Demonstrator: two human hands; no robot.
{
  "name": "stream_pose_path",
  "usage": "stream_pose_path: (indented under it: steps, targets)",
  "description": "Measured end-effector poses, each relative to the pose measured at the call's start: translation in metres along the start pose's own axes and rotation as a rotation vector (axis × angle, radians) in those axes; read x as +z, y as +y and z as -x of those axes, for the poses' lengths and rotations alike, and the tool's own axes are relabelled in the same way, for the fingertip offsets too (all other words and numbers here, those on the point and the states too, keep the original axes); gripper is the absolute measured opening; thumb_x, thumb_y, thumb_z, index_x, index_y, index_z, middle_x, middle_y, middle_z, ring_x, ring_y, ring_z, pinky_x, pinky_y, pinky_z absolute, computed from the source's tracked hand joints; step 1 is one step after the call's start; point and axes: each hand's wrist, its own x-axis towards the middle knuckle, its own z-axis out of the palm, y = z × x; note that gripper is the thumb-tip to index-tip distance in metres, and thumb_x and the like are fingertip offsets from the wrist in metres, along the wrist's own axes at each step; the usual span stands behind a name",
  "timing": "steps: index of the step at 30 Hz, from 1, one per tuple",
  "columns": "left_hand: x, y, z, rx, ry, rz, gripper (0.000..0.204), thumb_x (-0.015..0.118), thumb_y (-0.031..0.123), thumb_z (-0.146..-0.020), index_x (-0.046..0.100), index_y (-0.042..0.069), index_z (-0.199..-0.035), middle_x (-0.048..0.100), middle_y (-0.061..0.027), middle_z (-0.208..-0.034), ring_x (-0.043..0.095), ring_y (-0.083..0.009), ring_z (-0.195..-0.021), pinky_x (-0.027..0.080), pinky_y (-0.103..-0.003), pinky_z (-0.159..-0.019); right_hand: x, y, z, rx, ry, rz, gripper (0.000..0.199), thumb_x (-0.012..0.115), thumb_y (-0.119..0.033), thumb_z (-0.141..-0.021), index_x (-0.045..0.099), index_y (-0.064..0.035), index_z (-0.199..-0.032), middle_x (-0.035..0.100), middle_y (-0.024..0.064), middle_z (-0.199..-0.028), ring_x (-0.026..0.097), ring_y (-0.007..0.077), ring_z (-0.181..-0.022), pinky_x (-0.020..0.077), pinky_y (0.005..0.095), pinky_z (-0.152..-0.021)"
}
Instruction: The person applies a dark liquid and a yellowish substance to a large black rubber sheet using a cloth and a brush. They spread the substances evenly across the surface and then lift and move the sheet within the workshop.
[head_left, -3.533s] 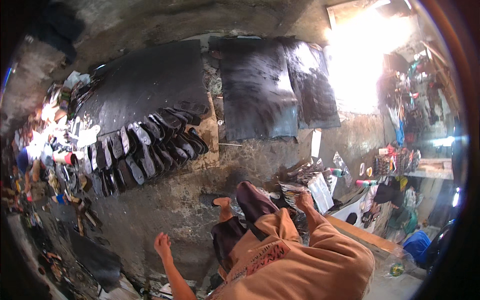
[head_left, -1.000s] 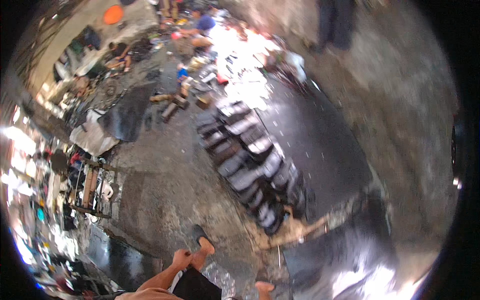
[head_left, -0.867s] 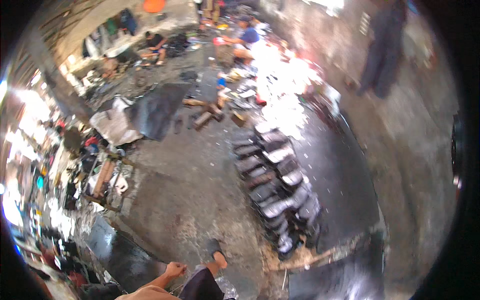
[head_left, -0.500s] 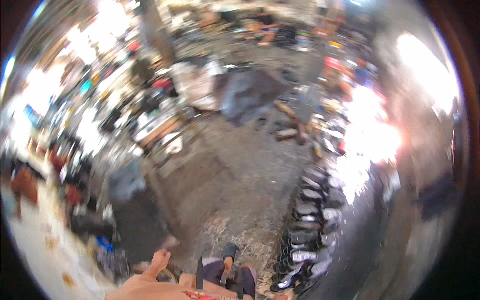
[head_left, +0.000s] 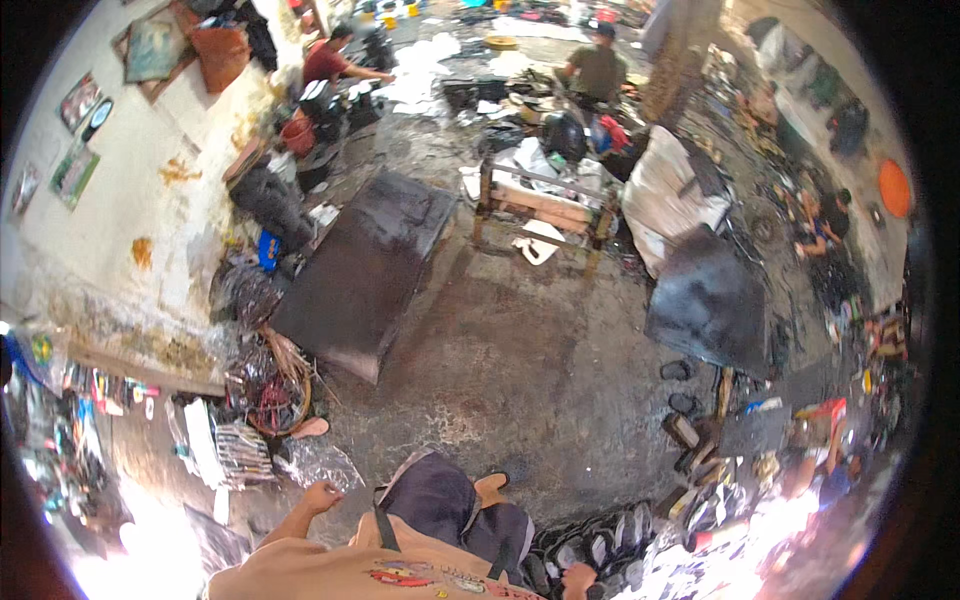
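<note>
My left hand (head_left: 322, 497) hangs low in front of my left side, its thumb and fingers loosely bent and a little apart. Nothing held shows in it. Just beyond it lies a crumpled sheet of clear plastic (head_left: 322, 464) on the floor; I cannot tell whether they touch. My right hand (head_left: 578, 578) is partly in view at the lower edge, its fingers mostly hidden. Several dark shoes (head_left: 600, 545) stand in rows beside and beyond that hand. I am on my feet, with a slipper (head_left: 492, 481) showing below my shorts.
A large dark sheet (head_left: 365, 270) lies ahead on the left, and another dark sheet (head_left: 705, 300) on the right. Between them stands a low frame (head_left: 545, 205) with scraps. Bundled strips (head_left: 240, 450) lie at left. People sit farther off, one in a red shirt (head_left: 325, 65).
My view has turned left. The large dark sheet has shifted toward the middle, and the shoe rows now lie at the lower edge. More of my right hand shows.
</note>
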Motion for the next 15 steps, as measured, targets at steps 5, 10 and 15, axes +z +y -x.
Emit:
stream_pose_path:
  steps: [5, 10, 15]
  targets:
    - [0.008, -0.094, 0.077, -0.25, 0.054, 0.19, 0.023, 0.076, 0.019, -0.087, 0.073, 0.002, -0.102, 0.076, -0.0102, -0.079, 0.073, -0.017, -0.07, 0.059, -0.033, -0.067, -0.126, -0.013, -0.099, -0.063, 0.285, -0.244, 0.028, 0.065, -0.03, -0.089, 0.078, -0.0099, -0.075, 0.076, 0.0113, -0.079, 0.073, 0.028, -0.072, 0.0546, 0.0436, -0.064]
    - [0.008, -0.131, 0.088, -0.323, 0.032, 0.259, 0.021, 0.076, 0.021, -0.091, 0.072, 0.003, -0.101, 0.076, -0.0085, -0.087, 0.07, -0.0154, -0.068, 0.055, -0.03, -0.057, -0.218, -0.203, -0.143, -0.119, 0.334, -0.287, 0.027, 0.071, -0.026, -0.085, 0.08, -0.0007, -0.083, 0.075, 0.0218, -0.08, 0.074, 0.037, -0.07, 0.0572, 0.0459, -0.069]
    - [-0.016, -0.241, 0.049, 0.354, -0.087, -0.296, 0.015, 0.067, 0.022, -0.088, 0.073, 0.008, -0.084, 0.072, -0.0064, -0.074, 0.066, -0.0185, -0.061, 0.054, -0.035, -0.057, -0.146, -0.419, -0.206, -0.307, 0.188, -0.37, 0.033, 0.067, -0.033, -0.087, 0.079, -0.004, -0.096, 0.076, 0.0228, -0.091, 0.075, 0.0384, -0.089, 0.0575, 0.0478, -0.079]
